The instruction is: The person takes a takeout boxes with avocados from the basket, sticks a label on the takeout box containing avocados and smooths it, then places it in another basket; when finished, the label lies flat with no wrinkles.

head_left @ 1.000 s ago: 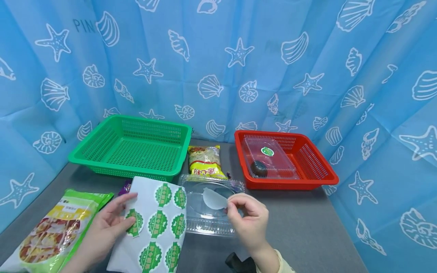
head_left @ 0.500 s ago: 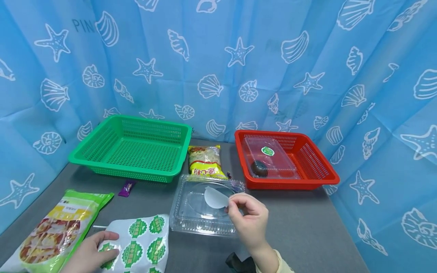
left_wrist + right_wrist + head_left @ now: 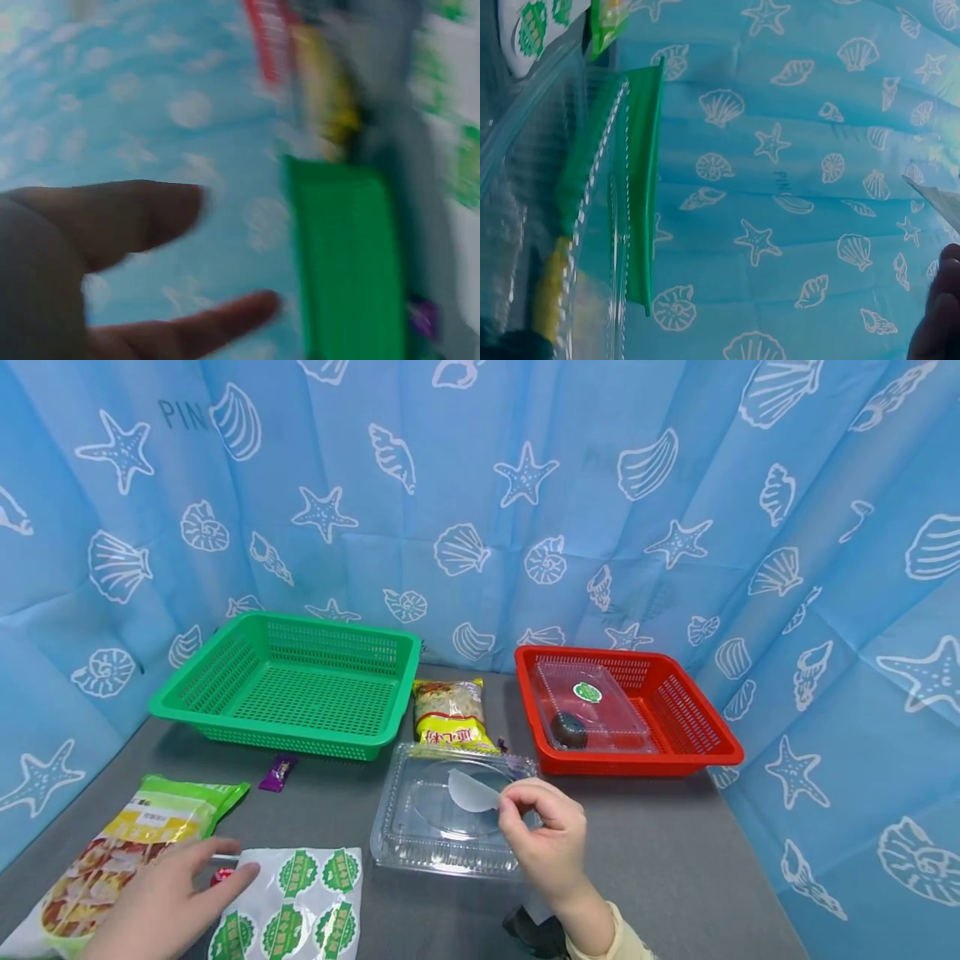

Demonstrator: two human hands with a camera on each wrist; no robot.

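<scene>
Between the thumb and forefinger of my right hand [image 3: 547, 839], a round sticker [image 3: 471, 791] is pinched by its edge, its white face showing and curling. It hangs over a lidded clear plastic food container [image 3: 438, 852] in the middle of the table. My left hand [image 3: 168, 893] has its thumb and fingers spread and holds nothing; its thumb overlaps the left edge of a white sheet of green stickers [image 3: 315, 881] lying on the table. In the left wrist view, the thumb and finger [image 3: 225, 307] are apart with nothing between them.
Behind stand a green basket [image 3: 405, 685] and a red basket [image 3: 720, 745], the red one holding a stickered clear container [image 3: 600, 714]. A yellow food bag [image 3: 450, 714] sits between them. Left are a large green-edged food bag [image 3: 123, 847], a purple-wrapped sweet [image 3: 278, 773] and a small red thing [image 3: 221, 876].
The sticker sheet has come down onto the table at the front left, and my left hand has let go of it and drawn left. My right hand with the sticker stays nearly in place.
</scene>
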